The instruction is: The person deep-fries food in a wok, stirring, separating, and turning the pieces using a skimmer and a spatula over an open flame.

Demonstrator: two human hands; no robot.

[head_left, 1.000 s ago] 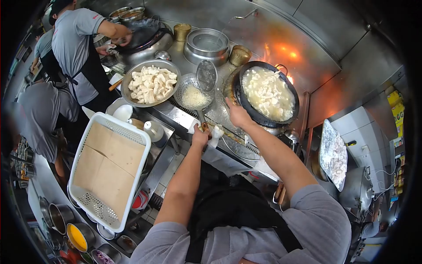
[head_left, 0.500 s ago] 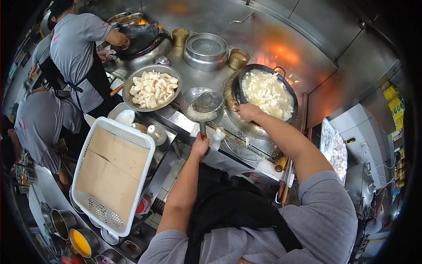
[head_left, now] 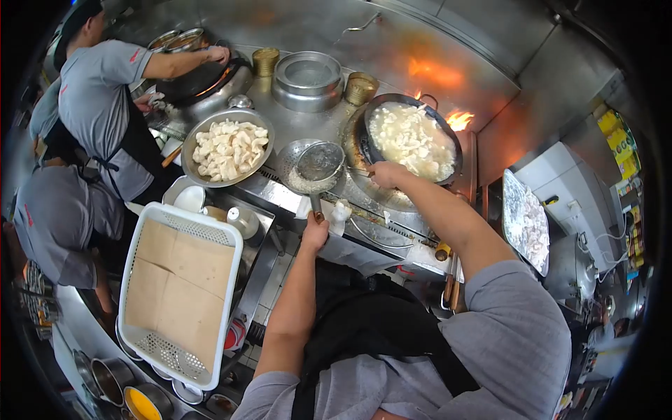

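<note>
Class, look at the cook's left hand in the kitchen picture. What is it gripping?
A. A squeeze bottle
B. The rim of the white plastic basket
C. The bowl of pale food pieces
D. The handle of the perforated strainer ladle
D: the left hand closes round the handle end of the strainer ladle, well apart from the basket and bowl.

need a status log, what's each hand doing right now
Left hand: shut on the strainer handle.
Right hand: at the wok rim, closed; what it grips cannot be told.
</note>
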